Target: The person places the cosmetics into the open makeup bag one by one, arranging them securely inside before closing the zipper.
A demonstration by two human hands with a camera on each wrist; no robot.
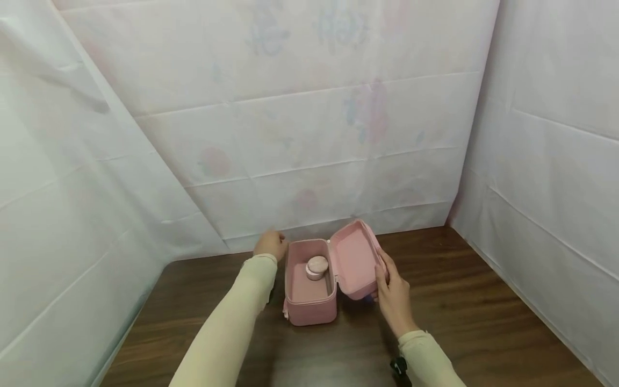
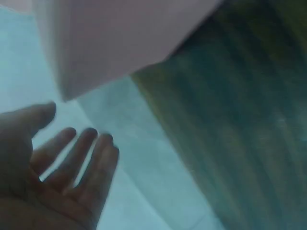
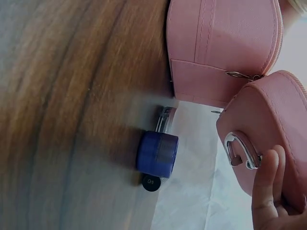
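Together we worked at a pink case (image 1: 309, 309) that stood open on the wooden table (image 1: 464, 301). Our right hand (image 1: 394, 293) gripped the outer edge of the raised lid (image 1: 355, 263), fingers curled over its rim and thumb on the near side, so the lid stood tilted up just left of that grip. In the right wrist view our fingertips (image 3: 266, 191) wrapped the lid's pink shell (image 3: 268, 124) beside a metal ring (image 3: 240, 151) fixed to it. Below the held lid, on the table, lay a small blue-capped bottle (image 3: 157, 153), close to the case body (image 3: 220, 48) but clear of our fingers.

Our left hand (image 1: 271, 244) sat at the far left corner of the case, near or against its wall; we could not tell whether it touched. The left wrist view showed that hand (image 2: 57, 177) with fingers (image 2: 96, 163) straight and spread, holding nothing, the case's pink side (image 2: 110, 38) just above them.

Inside the case, between our two hands, rested a round pink jar (image 1: 316, 267).
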